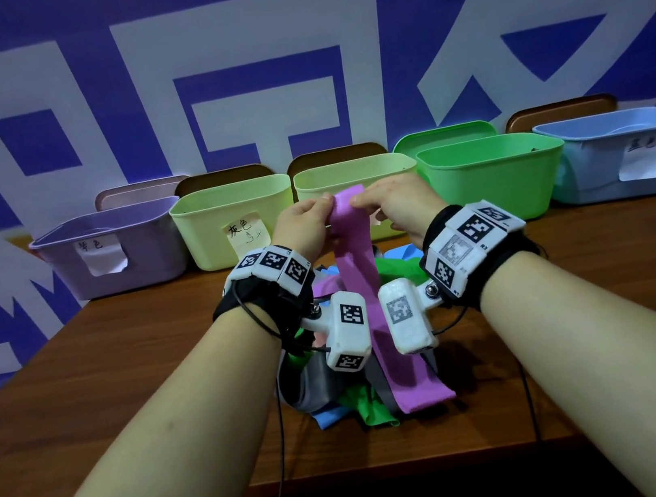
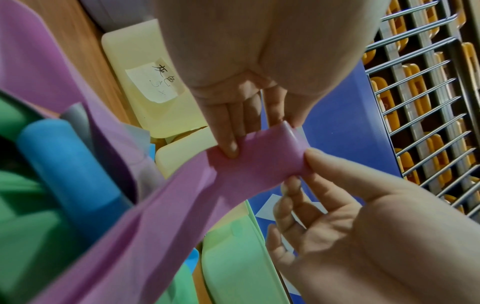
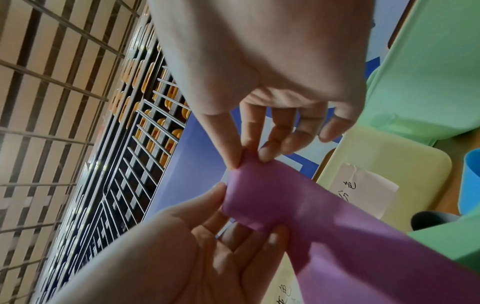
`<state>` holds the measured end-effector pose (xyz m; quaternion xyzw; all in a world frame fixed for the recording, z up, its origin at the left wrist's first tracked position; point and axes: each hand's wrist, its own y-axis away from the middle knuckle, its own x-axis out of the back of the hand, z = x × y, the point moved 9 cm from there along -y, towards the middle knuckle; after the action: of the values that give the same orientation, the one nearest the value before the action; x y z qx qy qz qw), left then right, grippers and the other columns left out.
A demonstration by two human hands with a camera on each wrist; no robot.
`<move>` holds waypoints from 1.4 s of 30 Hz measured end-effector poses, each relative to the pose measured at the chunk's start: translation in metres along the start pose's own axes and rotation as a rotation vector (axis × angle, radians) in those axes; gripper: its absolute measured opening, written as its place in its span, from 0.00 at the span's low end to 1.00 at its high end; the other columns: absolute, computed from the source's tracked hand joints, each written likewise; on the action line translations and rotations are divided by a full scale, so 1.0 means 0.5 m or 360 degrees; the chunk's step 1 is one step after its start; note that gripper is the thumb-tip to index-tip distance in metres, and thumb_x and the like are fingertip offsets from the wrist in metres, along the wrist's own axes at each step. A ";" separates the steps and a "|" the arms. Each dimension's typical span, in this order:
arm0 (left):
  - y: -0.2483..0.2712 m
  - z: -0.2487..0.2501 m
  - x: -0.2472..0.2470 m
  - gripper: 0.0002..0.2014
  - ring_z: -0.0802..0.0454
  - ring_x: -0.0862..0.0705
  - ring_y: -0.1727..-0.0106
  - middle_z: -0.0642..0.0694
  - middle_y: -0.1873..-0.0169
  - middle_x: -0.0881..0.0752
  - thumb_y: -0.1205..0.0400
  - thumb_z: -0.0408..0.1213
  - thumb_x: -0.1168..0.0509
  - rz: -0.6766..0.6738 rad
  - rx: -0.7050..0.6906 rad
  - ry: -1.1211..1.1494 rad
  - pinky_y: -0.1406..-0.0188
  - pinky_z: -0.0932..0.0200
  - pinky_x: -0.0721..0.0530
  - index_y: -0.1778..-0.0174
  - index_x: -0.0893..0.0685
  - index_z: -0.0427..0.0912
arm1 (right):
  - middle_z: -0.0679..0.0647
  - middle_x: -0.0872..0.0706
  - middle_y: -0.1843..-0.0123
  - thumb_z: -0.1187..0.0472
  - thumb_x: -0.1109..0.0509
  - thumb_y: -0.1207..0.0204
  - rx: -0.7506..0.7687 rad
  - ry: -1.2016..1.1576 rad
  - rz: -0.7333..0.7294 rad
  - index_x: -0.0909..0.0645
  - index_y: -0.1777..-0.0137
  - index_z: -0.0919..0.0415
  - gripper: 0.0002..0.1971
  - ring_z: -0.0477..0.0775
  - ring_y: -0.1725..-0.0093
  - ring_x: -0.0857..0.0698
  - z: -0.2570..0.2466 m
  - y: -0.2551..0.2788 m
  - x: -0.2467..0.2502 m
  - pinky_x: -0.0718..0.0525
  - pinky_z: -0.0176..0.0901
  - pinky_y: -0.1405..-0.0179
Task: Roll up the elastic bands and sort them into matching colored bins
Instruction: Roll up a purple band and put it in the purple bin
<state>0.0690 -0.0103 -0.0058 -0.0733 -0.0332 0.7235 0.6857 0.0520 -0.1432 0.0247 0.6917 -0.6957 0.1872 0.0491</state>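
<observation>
A long purple elastic band (image 1: 352, 240) hangs upright over the table, its lower end lying on a pile of bands (image 1: 354, 406). My left hand (image 1: 315, 214) pinches the left side of its top end, and my right hand (image 1: 378, 198) pinches the right side. In the left wrist view the left hand (image 2: 246, 131) presses the band's curled-over end (image 2: 259, 156). In the right wrist view the right hand (image 3: 248, 156) pinches that same curl (image 3: 259, 195) between thumb and forefinger. The purple bin (image 1: 114, 254) stands at the far left of the row.
Behind the hands, bins stand in a row: a pale yellow bin (image 1: 228, 216) with a handwritten note, a second pale yellow bin (image 1: 353, 172), a green bin (image 1: 490, 177) and a blue bin (image 1: 623, 153). Green, blue and grey bands lie tangled on the wooden table (image 1: 125, 385).
</observation>
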 end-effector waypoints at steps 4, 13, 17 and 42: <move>-0.001 0.002 0.004 0.14 0.51 0.21 0.71 0.45 0.70 0.20 0.14 0.38 0.38 0.0000 -0.0010 -0.0046 0.72 0.62 0.18 0.66 0.20 0.44 | 0.52 0.25 0.68 0.64 0.26 0.26 -0.0033 0.0002 0.0002 0.22 0.69 0.58 0.12 0.46 0.70 0.28 0.005 0.001 -0.005 0.31 0.35 0.71; -0.001 0.001 0.002 0.11 0.48 0.19 0.64 0.43 0.66 0.18 0.13 0.37 0.39 -0.0028 0.0011 -0.0012 0.67 0.59 0.16 0.61 0.18 0.43 | 0.50 0.22 0.66 0.59 0.27 0.26 -0.0138 -0.0060 -0.0130 0.24 0.68 0.55 0.12 0.49 0.65 0.27 0.026 -0.004 -0.026 0.30 0.46 0.58; 0.004 0.005 -0.002 0.12 0.51 0.20 0.68 0.44 0.67 0.19 0.13 0.38 0.39 -0.0041 0.0014 0.0010 0.75 0.64 0.16 0.63 0.19 0.43 | 0.50 0.18 0.67 0.64 0.28 0.25 -0.0101 -0.0160 -0.0121 0.21 0.66 0.56 0.09 0.49 0.66 0.21 0.028 -0.008 -0.024 0.27 0.42 0.55; 0.015 0.075 0.001 0.11 0.61 0.20 0.74 0.54 0.72 0.17 0.17 0.46 0.35 -0.0069 -0.0128 -0.0229 0.68 0.60 0.32 0.64 0.16 0.48 | 0.51 0.20 0.69 0.66 0.32 0.20 0.0207 -0.0304 0.0153 0.16 0.60 0.62 0.07 0.32 0.82 0.24 -0.036 -0.007 0.030 0.30 0.22 0.82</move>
<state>0.0557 -0.0083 0.0302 -0.0479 -0.1129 0.7099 0.6935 0.0516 -0.1512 0.0470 0.6739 -0.7161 0.1674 -0.0713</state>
